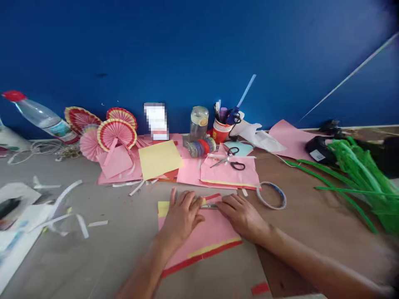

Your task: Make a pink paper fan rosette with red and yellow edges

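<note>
A pink sheet (215, 232) with yellow and red strips along its near and far edges lies on the table before me. Across its far part runs a thin grey rod (209, 206), possibly a pen or a narrow ruler. My left hand (181, 214) is closed at the rod's left end, its little finger raised and its thumb low over the sheet. At the other end, the curled fingers of my right hand (243, 214) press down on the rod and the sheet's edge. Both hands cover the rod's ends.
Scissors (230, 159) lie on another pink sheet (218, 172) behind my hands, beside a tape roll (272, 206). Folded paper fans (116, 135), a yellow sheet (160, 159), a jar (198, 122) and a red cup (220, 132) stand or lie near the blue wall. Green strips (358, 182) spread at right.
</note>
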`<act>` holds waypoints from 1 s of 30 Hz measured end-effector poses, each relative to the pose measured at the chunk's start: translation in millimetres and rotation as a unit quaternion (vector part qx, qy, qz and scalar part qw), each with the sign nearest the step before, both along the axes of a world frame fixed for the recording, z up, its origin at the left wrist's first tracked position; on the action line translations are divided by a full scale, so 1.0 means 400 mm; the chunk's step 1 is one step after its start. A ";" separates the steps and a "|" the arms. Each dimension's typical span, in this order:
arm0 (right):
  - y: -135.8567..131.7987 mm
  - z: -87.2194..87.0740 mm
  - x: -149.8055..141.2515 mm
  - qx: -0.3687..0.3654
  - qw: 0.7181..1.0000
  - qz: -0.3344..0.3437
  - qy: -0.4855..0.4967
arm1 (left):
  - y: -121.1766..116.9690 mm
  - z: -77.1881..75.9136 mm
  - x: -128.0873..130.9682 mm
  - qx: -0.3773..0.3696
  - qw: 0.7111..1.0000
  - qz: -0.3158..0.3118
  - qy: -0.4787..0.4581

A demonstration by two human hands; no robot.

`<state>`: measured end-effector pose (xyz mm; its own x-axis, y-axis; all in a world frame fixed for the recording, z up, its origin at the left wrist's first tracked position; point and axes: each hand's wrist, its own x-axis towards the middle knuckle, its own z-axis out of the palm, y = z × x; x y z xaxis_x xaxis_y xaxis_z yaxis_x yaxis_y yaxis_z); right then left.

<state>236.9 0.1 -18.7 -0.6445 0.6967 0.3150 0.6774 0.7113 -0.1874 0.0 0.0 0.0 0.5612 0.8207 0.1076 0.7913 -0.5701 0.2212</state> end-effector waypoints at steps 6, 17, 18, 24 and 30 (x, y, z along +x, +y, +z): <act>0.002 0.016 -0.003 -0.006 1.000 -0.021 -0.015 | -0.033 -0.002 -0.080 0.041 0.999 0.026 0.025; 0.018 0.015 0.013 0.021 1.000 0.008 -0.001 | -0.027 -0.035 -0.129 0.025 0.999 -0.002 0.028; 0.021 0.017 0.018 0.019 1.000 0.013 -0.001 | -0.027 -0.035 -0.129 0.024 0.999 -0.002 0.026; 0.041 0.018 0.031 0.018 0.999 0.037 0.005 | -0.027 -0.033 -0.130 0.014 1.000 -0.004 0.016; 0.049 0.023 0.013 0.025 0.999 0.045 0.010 | -0.025 -0.033 -0.128 0.021 1.000 -0.007 0.020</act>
<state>242.0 19.6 -9.6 -0.6971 0.6198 0.3605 0.6071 0.7777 -0.1632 -51.1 -10.1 -13.1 0.5766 0.8082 0.1197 0.7911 -0.5889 0.1654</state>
